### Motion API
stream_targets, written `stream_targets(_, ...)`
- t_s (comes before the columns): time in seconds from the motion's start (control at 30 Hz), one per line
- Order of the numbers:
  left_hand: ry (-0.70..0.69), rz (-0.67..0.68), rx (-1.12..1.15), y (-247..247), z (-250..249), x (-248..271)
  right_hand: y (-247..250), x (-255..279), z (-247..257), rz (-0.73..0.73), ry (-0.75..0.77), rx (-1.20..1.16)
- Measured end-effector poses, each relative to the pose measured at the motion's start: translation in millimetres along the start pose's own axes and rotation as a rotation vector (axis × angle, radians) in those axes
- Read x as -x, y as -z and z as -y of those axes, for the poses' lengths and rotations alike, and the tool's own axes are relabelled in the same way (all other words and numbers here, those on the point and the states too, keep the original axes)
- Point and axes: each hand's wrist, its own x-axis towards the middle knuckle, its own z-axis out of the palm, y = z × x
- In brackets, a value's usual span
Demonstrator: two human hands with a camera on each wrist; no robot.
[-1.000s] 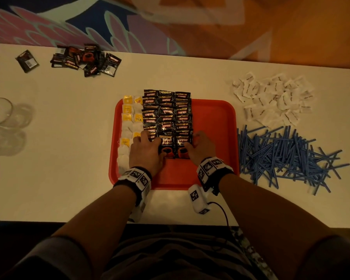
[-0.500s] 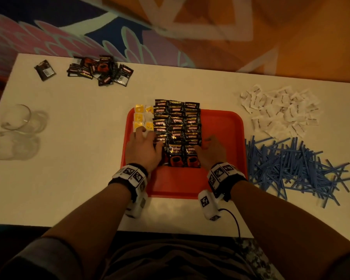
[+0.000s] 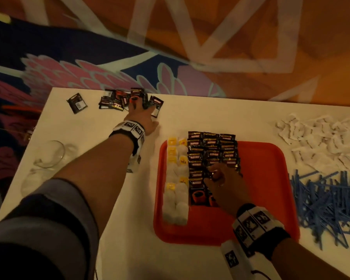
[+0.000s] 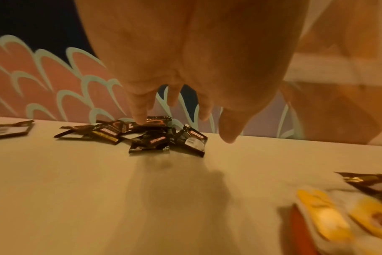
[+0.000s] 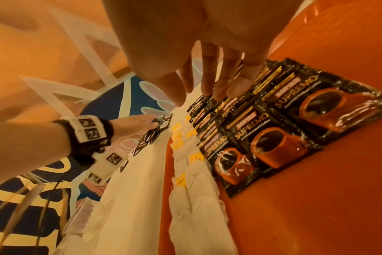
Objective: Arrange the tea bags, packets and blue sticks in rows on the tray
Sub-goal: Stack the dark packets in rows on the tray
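Head view, read from the left of the red plastic tray (image 3: pixel 267 150) outward: a clear glass cup (image 3: pixel 49 154) sits well to the tray's left on the white tabletop (image 3: pixel 190 116). Beyond the tray's far-left corner lies a loose heap of black foil coffee packets (image 3: pixel 117 102), where the left hand (image 3: pixel 140 116) reaches, fingers spread and straight; in the left wrist view one fingertip presses on the top packet (image 4: pixel 157 121), nothing pinched yet. On the tray's left side run two rows of white tea bags with yellow tags (image 3: pixel 175 178); next come three overlapping rows of black packets (image 3: pixel 212 150). The right hand (image 3: pixel 224 184) rests on those rows with straight fingers flat, its grip holding nothing, seemingly steadying them. The tray's right part is bare. To the tray's right lie a pile of white paper sachets (image 3: pixel 319 138) and, nearer the person, a scatter of blue plastic sticks (image 3: pixel 327 199).

The step in hand looks like fetching more black packets. Next, the left grip would need to pinch one packet free and carry it to a row's near end.
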Motion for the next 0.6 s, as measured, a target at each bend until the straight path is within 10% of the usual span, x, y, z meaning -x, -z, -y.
stream_targets(0.27,-0.125,0.117,-0.178,-41,35,-55,-36,7,20,0.048,-0.071,-0.085)
stream_targets(0.6,-0.312,0.038,-0.124,-101,84,125,-118,-32,101,0.185,-0.064,0.029)
